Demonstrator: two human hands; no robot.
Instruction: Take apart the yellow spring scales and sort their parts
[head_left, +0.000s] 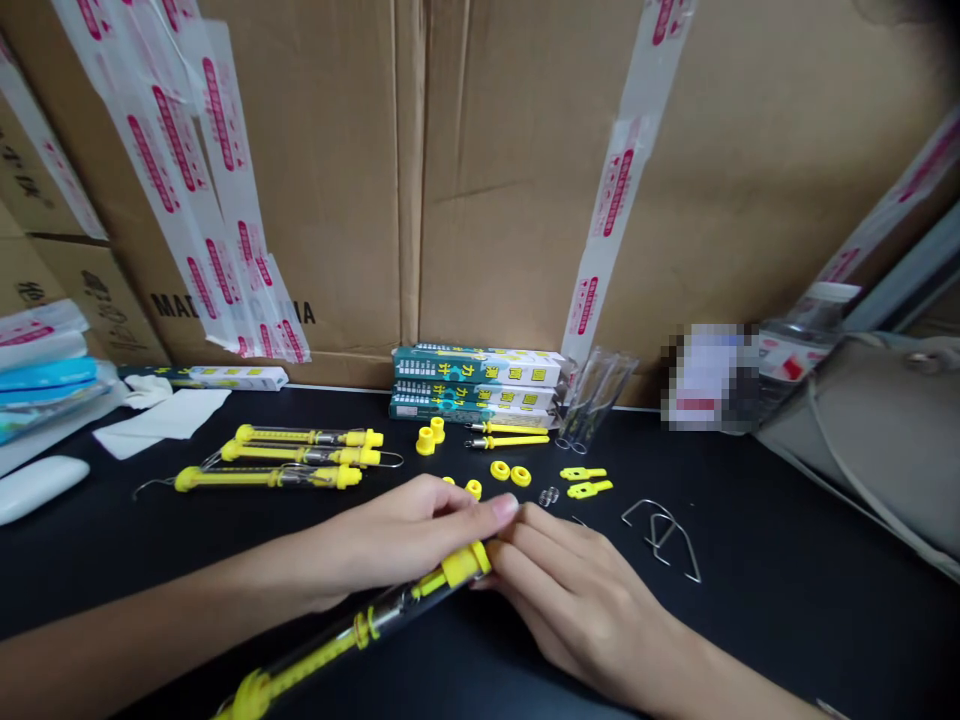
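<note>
A clear-tubed spring scale [375, 615] with yellow end caps and a yellow inner scale lies slantwise in front of me, its near end running past the frame's lower edge. My left hand [420, 540] is closed near its upper yellow cap, thumb on top; the fingertips are hidden. Against that same cap, my right hand [566, 580] has its fingers curled, meeting the left thumb. Whatever the right fingers pinch is covered, perhaps the end of a thin wire. Just beyond the hands sit small springs [549, 496], two yellow rings [520, 476] and yellow flat pieces [589, 489].
Three spring scales [270, 479] lie at left. Printed boxes [480, 368] are stacked at the back, beside clear tubes [600, 400], yellow caps [425, 440] and yellow rods [514, 442]. Bent wire handles [679, 540] lie right, near a bottle [799, 350] and a grey bag [877, 430]. Cardboard [510, 200] stands behind.
</note>
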